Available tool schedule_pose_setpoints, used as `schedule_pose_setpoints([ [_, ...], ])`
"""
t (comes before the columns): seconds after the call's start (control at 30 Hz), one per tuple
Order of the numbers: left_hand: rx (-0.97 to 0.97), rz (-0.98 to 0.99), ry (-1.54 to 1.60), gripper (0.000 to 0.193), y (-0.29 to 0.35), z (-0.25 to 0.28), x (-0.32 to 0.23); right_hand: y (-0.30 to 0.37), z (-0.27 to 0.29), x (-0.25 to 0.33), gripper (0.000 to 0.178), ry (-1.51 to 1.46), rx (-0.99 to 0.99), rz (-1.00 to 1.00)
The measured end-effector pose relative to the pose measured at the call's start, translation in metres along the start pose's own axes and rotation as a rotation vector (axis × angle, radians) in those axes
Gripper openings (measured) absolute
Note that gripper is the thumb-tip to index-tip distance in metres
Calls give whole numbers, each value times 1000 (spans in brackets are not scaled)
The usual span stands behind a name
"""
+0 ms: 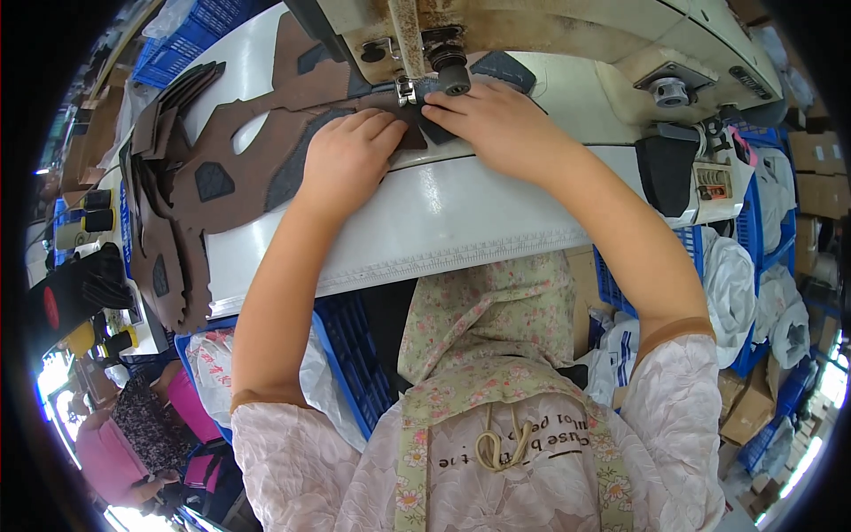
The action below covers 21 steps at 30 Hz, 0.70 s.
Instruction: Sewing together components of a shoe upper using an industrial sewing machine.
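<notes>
A large brown leather-like sheet (pixel 253 168) with dark patches spreads over the white bed of a sewing machine (pixel 550 31). My left hand (pixel 347 161) rests on this sheet, left of the metal presser foot (pixel 405 91). Its fingers lie bent against the sheet, and the thumb is mostly hidden. On the foot's right side, my right hand (pixel 505 129) presses a dark piece (pixel 434 131) with its fingers apart and thumb toward the foot. Another dark piece (pixel 503 69) shows beyond the right hand. The needle tip cannot be made out.
Folded brown pieces (pixel 146 186) hang over the bed's left end. A ruler strip (pixel 443 259) runs along its front edge. Blue crates (pixel 350 355) with white bags stand below, and more bags (pixel 731 284) are at right. Another person (pixel 115 452) sits at lower left.
</notes>
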<state>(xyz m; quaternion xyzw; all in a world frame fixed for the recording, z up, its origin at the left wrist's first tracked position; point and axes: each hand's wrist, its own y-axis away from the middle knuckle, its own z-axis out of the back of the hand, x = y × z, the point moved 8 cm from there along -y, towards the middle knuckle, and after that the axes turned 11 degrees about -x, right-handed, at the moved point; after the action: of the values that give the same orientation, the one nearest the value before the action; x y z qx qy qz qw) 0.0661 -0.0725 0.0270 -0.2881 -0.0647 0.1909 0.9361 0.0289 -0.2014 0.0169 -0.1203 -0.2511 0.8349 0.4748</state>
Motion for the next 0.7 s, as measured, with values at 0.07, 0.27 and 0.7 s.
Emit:
schedule_pose_setpoints([
  [0.07,19,-3,1,46,-1,0,1,0,2,0,39,4,-22,-4],
  [0.27,69,136,-37,49,5,-1,-3,7,0,-3,34,-60,216,-48],
  [0.7,79,541,358,47,5,-2,30,14,12,2,18,-95,-88,79],
])
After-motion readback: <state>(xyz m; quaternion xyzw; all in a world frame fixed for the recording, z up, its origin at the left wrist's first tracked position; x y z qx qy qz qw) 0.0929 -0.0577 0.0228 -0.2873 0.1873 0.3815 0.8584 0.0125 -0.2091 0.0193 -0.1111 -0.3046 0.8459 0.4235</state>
